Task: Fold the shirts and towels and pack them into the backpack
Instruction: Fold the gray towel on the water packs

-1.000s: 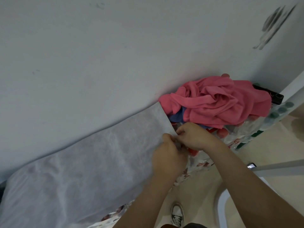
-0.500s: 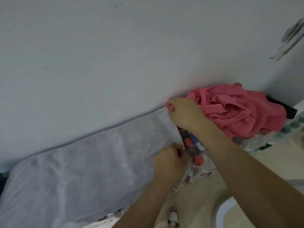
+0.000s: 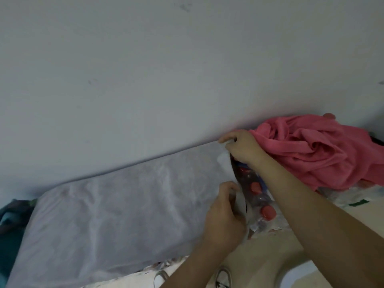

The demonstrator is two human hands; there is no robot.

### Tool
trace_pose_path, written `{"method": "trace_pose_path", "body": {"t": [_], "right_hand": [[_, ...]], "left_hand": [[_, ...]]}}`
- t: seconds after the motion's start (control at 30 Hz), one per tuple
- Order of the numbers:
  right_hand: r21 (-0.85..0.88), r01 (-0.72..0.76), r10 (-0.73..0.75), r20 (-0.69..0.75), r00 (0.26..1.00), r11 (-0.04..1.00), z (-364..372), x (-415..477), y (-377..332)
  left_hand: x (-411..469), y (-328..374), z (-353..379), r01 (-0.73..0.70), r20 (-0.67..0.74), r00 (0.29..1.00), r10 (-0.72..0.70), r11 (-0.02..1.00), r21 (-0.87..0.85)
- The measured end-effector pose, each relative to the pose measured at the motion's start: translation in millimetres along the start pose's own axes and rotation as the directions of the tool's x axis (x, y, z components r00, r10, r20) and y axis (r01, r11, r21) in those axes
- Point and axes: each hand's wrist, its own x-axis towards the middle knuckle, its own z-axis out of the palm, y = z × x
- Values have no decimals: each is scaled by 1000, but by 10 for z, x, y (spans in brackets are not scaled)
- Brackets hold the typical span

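One grey towel [image 3: 124, 215], edge pinched by left hand [image 3: 224, 221], right hand [image 3: 241, 148]; one pink heap [image 3: 311, 150]; three red caps [image 3: 256, 187].

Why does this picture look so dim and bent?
Head view: dim, flat light with a bluish cast and no glare; the wide lens bows the lower edge of the wall above the grey towel; the left hand looks slightly soft; the pink cloth is the most vivid thing.

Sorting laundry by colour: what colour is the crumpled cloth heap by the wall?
Pink: the crumpled cloth heap, head view.
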Motion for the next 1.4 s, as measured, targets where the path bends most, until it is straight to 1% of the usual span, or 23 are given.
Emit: {"method": "trace_pose_path", "body": {"t": [0.03,0.07,0.13,0.17,0.23,0.3,0.4,0.47,0.53,0.57,0.63,0.7,0.77,0.83,0.9,1.0,1.07,1.17,1.27,1.3,1.4], "right_hand": [[93,-47,47,-2,999,995,-9,-1,-24],[131,-68,69,1,998,989,-23,-8,-52],[93,-52,50,31,998,994,-75,-22,-136],[41,-30,27,65,998,999,-111,-18,-182],[-101,18,-3,147,989,995,-169,8,-272],[-211,21,16,171,985,977,-203,23,-379],[-241,-14,54,160,986,970,-197,-6,-535],[-236,-15,61,189,980,972,-164,-43,-633],[-197,-24,69,223,972,980,-114,-76,-750],[-159,-34,72,239,968,987,-79,-85,-817],[-40,-68,77,267,961,997,9,-119,-991],[101,-116,78,324,943,988,120,-177,-1180],[160,-132,59,393,918,978,275,-234,-1361],[101,-58,11,409,912,993,487,-288,-1544],[-46,82,-59,364,929,996,752,-335,-1734],[-249,265,-195,273,942,932,1179,-448,-2039],[-291,330,-266,240,934,898,1499,-502,-2189],[-314,385,-309,266,913,868,1987,-562,-2350],[-335,401,-301,313,901,853,2437,-597,-2458],[-317,386,-285,321,903,866,2580,-601,-2474],[-194,307,-228,345,911,932,2967,-631,-2500]], "left_hand": [[-10,1,-18,-24,36,999,24,1000,2],[-21,6,-36,-38,83,996,37,999,16],[-57,54,-81,-28,156,988,21,999,46],[-83,76,-102,-15,161,987,8,999,48],[-148,121,-153,8,130,991,-11,1000,29],[-211,156,-217,37,70,997,-37,999,-1],[-302,164,-341,38,-17,999,-38,999,-11],[-387,130,-446,19,-31,999,-18,1000,10],[-499,69,-574,9,-22,1000,-8,1000,21],[-560,36,-652,3,-17,1000,-3,1000,-3],[-689,-24,-844,-11,-22,1000,10,999,-52],[-820,-114,-1054,-11,-28,1000,8,996,-87],[-960,-195,-1279,12,-32,999,-16,992,-127],[-1094,-271,-1502,-12,-88,996,-1,989,-151],[-1224,-349,-1732,-39,-174,985,10,987,-158],[-1382,-520,-2087,-73,-281,959,31,987,-141],[-1485,-686,-2324,-62,-311,950,27,993,-101],[-1634,-909,-2645,-12,-334,943,-10,998,-64],[-1773,-1110,-2865,68,-344,936,-80,997,-47],[-1815,-1176,-2930,101,-345,932,-109,994,-40],[-1917,-1353,-3109,196,-319,932,-174,980,38]]}}
